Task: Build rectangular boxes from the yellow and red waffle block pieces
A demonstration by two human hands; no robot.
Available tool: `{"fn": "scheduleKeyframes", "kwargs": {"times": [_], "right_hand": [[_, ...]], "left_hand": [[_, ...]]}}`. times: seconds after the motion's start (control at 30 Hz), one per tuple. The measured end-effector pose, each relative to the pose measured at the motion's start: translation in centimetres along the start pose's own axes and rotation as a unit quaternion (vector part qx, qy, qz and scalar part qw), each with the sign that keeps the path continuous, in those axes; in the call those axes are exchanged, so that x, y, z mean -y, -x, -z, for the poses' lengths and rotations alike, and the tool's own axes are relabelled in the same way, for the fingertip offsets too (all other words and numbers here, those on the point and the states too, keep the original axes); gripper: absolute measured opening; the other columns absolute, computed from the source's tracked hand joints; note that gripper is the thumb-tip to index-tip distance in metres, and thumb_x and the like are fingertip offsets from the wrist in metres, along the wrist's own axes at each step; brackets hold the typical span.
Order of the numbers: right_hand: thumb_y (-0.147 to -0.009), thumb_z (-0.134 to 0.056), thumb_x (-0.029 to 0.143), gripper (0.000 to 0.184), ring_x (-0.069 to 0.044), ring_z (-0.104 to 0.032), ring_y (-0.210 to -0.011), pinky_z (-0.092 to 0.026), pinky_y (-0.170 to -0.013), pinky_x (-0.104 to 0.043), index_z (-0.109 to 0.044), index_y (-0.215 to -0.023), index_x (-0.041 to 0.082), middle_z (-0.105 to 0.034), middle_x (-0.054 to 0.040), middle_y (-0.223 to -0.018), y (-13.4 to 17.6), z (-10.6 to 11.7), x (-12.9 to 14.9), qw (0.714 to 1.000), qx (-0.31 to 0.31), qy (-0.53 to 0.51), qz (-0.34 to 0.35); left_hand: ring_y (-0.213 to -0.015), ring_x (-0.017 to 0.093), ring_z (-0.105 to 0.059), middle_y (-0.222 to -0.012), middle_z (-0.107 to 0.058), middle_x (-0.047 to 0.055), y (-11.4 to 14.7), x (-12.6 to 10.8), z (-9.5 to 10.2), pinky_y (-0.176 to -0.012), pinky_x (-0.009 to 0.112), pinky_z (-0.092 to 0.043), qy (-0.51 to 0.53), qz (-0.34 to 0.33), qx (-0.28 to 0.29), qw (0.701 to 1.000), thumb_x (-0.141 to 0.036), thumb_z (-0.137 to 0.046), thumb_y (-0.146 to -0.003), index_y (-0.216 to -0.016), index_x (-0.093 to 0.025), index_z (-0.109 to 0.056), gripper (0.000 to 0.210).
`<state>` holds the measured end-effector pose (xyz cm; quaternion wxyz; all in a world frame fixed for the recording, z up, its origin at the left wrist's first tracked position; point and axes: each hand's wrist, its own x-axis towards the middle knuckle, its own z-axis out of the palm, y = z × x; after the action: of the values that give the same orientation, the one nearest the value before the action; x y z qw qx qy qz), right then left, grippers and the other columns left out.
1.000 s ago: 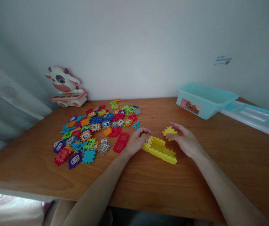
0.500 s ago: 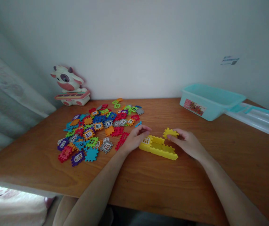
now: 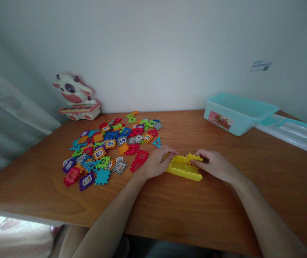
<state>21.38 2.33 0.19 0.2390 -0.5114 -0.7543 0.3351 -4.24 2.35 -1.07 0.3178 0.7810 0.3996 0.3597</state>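
Note:
A long, open-topped box of yellow interlocking tiles [image 3: 183,174] lies on the table in front of me. My left hand [image 3: 159,162] is closed around its left end and covers the tile with the window there. Between the thumb and fingers of my right hand [image 3: 214,165] is a loose-edged yellow tile [image 3: 193,157], held upright at the right part of the far wall. It touches the box; whether its teeth have locked in, I cannot tell.
Left of my hands spreads a pile of coloured tiles [image 3: 110,135], with red tiles [image 3: 139,160] close to my left forearm. A toy cow with a keyboard [image 3: 79,96] stands at the back left. A teal bin [image 3: 239,113] and a clear lid [image 3: 294,130] are at the back right.
My right hand has brought the yellow tile down and slightly left onto the box's far wall. My left hand has slid right and now wraps the left end, covering the window tile.

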Motion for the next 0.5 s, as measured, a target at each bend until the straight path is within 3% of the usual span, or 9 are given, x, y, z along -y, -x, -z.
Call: {"fn": "scheduleKeyframes", "kwargs": {"times": [0.2, 0.4, 0.5], "right_hand": [[-0.085, -0.066, 0.046, 0.023, -0.018, -0.060, -0.065, -0.042, -0.059, -0.028, -0.068, -0.080, 0.024, -0.070, -0.0006, -0.073, 0.03, -0.09, -0.49, 1.000, 0.010, 0.014, 0.013], [-0.085, -0.066, 0.042, 0.021, -0.020, -0.065, -0.070, -0.047, -0.063, -0.031, -0.076, -0.096, 0.027, -0.077, -0.0031, -0.088, 0.03, 0.04, -0.44, 1.000, -0.001, 0.003, 0.028], [-0.085, -0.066, 0.042, 0.020, -0.020, -0.064, -0.066, -0.046, -0.059, -0.030, -0.077, -0.094, 0.027, -0.075, -0.0022, -0.081, 0.07, 0.10, -0.42, 1.000, 0.009, 0.009, 0.027]], "left_hand": [[-0.105, 0.021, -0.066, -0.107, -0.072, 0.008, 0.20, -0.50, -0.22, -0.097, 0.033, -0.050, -0.034, -0.027, 0.005, 0.999, -0.022, -0.047, -0.098, -0.107, -0.020, -0.068, 0.023], [-0.108, 0.022, -0.065, -0.111, -0.071, 0.009, 0.23, -0.66, -0.01, -0.098, 0.035, -0.050, -0.063, -0.041, 0.017, 0.997, -0.021, -0.044, -0.099, -0.110, -0.021, -0.066, 0.025], [-0.107, 0.022, -0.066, -0.111, -0.071, 0.010, 0.21, -0.61, 0.11, -0.097, 0.036, -0.050, -0.079, -0.048, 0.016, 0.996, -0.021, -0.043, -0.099, -0.110, -0.020, -0.066, 0.026]]}}
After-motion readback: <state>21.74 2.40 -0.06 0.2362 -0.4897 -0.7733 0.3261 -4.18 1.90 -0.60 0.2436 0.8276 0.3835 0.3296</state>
